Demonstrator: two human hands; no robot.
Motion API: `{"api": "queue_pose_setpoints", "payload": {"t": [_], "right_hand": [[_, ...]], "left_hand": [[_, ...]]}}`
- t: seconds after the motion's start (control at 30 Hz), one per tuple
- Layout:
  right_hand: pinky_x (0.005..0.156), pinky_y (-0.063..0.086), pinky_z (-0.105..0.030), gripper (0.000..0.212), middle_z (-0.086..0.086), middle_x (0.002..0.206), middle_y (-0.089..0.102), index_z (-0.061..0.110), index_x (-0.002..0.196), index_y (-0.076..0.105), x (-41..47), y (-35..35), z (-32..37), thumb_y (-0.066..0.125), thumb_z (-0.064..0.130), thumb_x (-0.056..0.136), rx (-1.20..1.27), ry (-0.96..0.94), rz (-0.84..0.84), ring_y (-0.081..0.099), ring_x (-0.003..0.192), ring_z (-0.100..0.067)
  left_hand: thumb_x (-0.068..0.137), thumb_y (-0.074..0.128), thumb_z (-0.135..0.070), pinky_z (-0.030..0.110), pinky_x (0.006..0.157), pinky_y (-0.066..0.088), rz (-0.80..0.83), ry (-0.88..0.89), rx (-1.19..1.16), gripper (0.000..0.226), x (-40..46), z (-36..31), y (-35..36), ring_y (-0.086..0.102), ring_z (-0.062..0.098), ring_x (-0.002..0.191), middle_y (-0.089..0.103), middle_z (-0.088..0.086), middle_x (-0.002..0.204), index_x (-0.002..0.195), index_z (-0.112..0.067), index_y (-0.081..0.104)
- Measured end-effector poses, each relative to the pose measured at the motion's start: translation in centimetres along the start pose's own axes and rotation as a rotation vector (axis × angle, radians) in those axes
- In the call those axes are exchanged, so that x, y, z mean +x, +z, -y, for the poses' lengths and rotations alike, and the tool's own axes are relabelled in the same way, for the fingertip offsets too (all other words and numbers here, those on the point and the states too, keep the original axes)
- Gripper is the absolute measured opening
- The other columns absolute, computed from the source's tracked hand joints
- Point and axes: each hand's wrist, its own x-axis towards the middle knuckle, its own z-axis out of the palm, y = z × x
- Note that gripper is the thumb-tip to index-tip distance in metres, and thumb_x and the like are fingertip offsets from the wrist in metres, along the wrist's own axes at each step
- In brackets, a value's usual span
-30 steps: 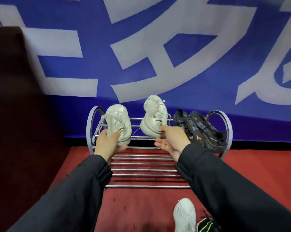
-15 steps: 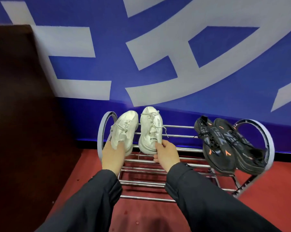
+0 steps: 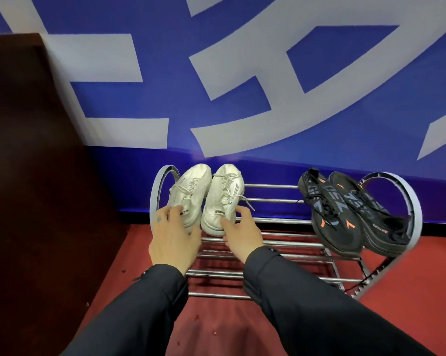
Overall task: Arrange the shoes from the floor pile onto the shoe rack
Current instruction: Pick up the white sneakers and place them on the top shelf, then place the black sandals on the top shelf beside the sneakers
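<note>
A chrome shoe rack (image 3: 268, 186) with round end hoops stands against the wall. Two white sneakers lie side by side on its left end, toes to the wall. My left hand (image 3: 174, 237) wraps the heel of the left white sneaker (image 3: 191, 191), fingers over the top and thumb beneath. On the right white sneaker (image 3: 225, 194), my right hand (image 3: 242, 235) pinches the heel between thumb and fingers. A pair of black sneakers (image 3: 345, 214) with orange marks rests on the rack's right end.
A dark brown wooden panel (image 3: 37, 150) stands close on the left of the rack. Behind the rack hangs a blue wall banner (image 3: 242, 140) with large white characters. The floor (image 3: 216, 327) is red carpet. The rack's middle bars carry no shoes.
Both hands lowered the white sneakers from above the rack onto its left end and brought them together. My view shifted left and closer, so the floor shoes left the picture.
</note>
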Motion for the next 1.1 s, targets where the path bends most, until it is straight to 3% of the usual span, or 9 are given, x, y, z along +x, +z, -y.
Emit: {"api": "queue_pose_setpoints", "payload": {"t": [0.13, 0.33, 0.5, 0.6, 0.73, 0.83, 0.93, 1.0, 1.1], "right_hand": [[0.093, 0.057, -0.049, 0.063, -0.003, 0.114, 0.07, 0.028, 0.131, 0.056, -1.4, -1.1, 1.5, 0.058, 0.061, 0.077, -0.061, -0.026, -0.014, 0.069, 0.101, -0.028], [0.101, 0.05, -0.045, 0.034, 0.002, 0.129, 0.063, 0.026, 0.128, 0.062, -3.5, -7.8, 1.6, 0.055, 0.033, 0.095, -0.457, -0.274, -0.172, 0.06, 0.116, -0.02], [0.119, 0.028, -0.048, 0.067, -0.012, 0.158, 0.036, 0.022, 0.152, 0.037, -4.3, -15.6, -3.0, 0.06, 0.034, 0.091, -1.139, -0.145, -0.378, 0.025, 0.151, -0.035], [0.099, 0.047, -0.045, 0.065, -0.009, 0.15, 0.046, 0.021, 0.152, 0.034, -4.9, -18.4, -5.5, 0.061, 0.02, 0.092, -1.272, -0.036, -0.257, 0.042, 0.141, -0.033], [0.071, 0.043, -0.039, 0.033, -0.002, 0.119, 0.063, 0.019, 0.121, 0.062, -5.4, -19.6, -3.9, 0.053, 0.007, 0.092, -1.147, -0.334, -0.483, 0.057, 0.118, -0.03], [0.085, 0.053, -0.041, 0.025, -0.009, 0.123, 0.059, 0.007, 0.103, 0.072, -6.1, -20.7, -1.4, 0.056, -0.001, 0.085, -0.787, -0.59, -0.714, 0.053, 0.119, -0.031], [0.105, 0.039, -0.021, 0.033, -0.018, 0.134, 0.051, 0.003, 0.086, 0.074, -7.3, -21.9, 0.5, 0.049, -0.016, 0.077, -0.353, -0.749, -0.837, 0.05, 0.122, -0.019], [0.104, 0.037, -0.014, 0.047, -0.01, 0.138, 0.049, 0.014, 0.078, 0.072, -7.9, -22.8, 1.6, 0.041, -0.021, 0.074, -0.125, -0.734, -0.812, 0.049, 0.125, -0.006], [0.106, 0.044, -0.025, 0.061, 0.003, 0.136, 0.056, 0.027, 0.07, 0.065, -8.1, -24.0, 2.3, 0.032, -0.025, 0.066, 0.114, -0.669, -0.653, 0.053, 0.133, -0.011]], "left_hand": [[0.082, 0.065, -0.03, 0.041, 0.095, 0.043, -0.15, 0.216, 0.008, 0.049, -0.8, -1.7, -0.4, 0.04, 0.029, 0.119, 0.052, 0.004, 0.131, 0.129, -0.021, 0.056], [0.086, 0.06, -0.023, 0.03, 0.094, 0.04, 0.014, 0.47, -0.243, 0.037, -3.6, -7.5, 0.9, 0.043, 0.018, 0.116, 0.051, -0.003, 0.124, 0.123, -0.022, 0.059], [0.088, 0.057, -0.025, 0.039, 0.098, 0.046, 0.21, 0.584, -0.334, 0.038, -5.9, -11.4, 2.9, 0.049, 0.02, 0.118, 0.046, -0.002, 0.128, 0.126, -0.021, 0.056], [0.089, 0.058, -0.026, 0.04, 0.095, 0.048, 0.255, 0.631, -0.311, 0.039, -6.8, -12.3, 3.6, 0.049, 0.022, 0.119, 0.045, -0.002, 0.13, 0.127, -0.02, 0.056], [0.092, 0.059, -0.027, 0.036, 0.1, 0.045, 0.318, 0.636, -0.303, 0.039, -7.1, -12.0, 4.1, 0.05, 0.018, 0.119, 0.045, -0.001, 0.129, 0.13, -0.019, 0.055], [0.096, 0.055, -0.034, 0.038, 0.101, 0.047, 0.469, 0.399, -0.419, 0.038, -6.6, -11.9, 4.3, 0.056, 0.018, 0.113, 0.049, 0.001, 0.124, 0.13, -0.018, 0.056], [0.098, 0.044, -0.053, 0.048, 0.102, 0.05, 0.644, -0.165, -0.871, 0.057, -5.9, -12.4, 3.3, 0.06, 0.025, 0.11, 0.053, 0.001, 0.115, 0.139, -0.014, 0.046], [0.091, 0.042, -0.07, 0.054, 0.099, 0.051, 0.686, -0.532, -1.24, 0.075, -5.7, -12.0, 2.4, 0.06, 0.034, 0.116, 0.048, 0.01, 0.13, 0.148, -0.021, 0.035], [0.085, 0.044, -0.078, 0.053, 0.08, 0.059, 0.757, -0.738, -1.515, 0.083, -5.9, -11.4, 0.7, 0.066, 0.039, 0.111, 0.06, 0.018, 0.132, 0.139, -0.016, 0.051]]}}
